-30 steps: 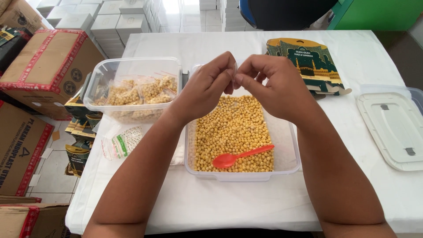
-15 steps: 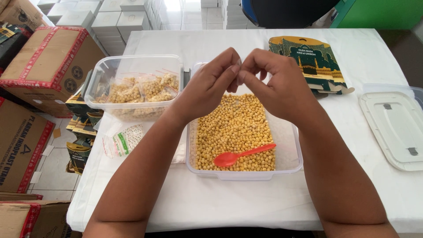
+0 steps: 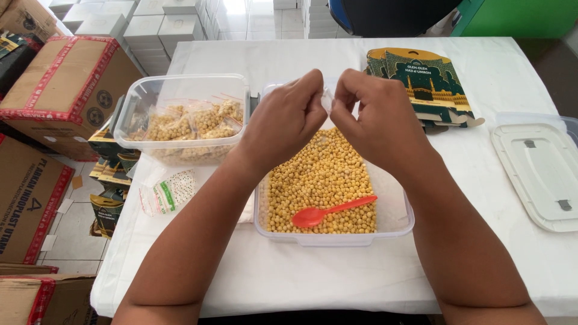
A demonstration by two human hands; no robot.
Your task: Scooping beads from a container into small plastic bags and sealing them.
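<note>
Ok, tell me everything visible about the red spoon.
The red spoon looks like glossy plastic in one piece, with a round bowl and a slim tapering handle. It lies flat on the yellow beans in the clear tub, bowl towards the near edge and handle pointing right and away. Neither hand touches it.

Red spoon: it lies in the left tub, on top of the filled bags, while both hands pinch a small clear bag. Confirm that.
Not quite. The head view shows the red spoon lying on the loose yellow beans in the nearer clear tub, not in the left tub with the filled bags. The rest holds: left hand and right hand pinch a small clear bag.
</note>
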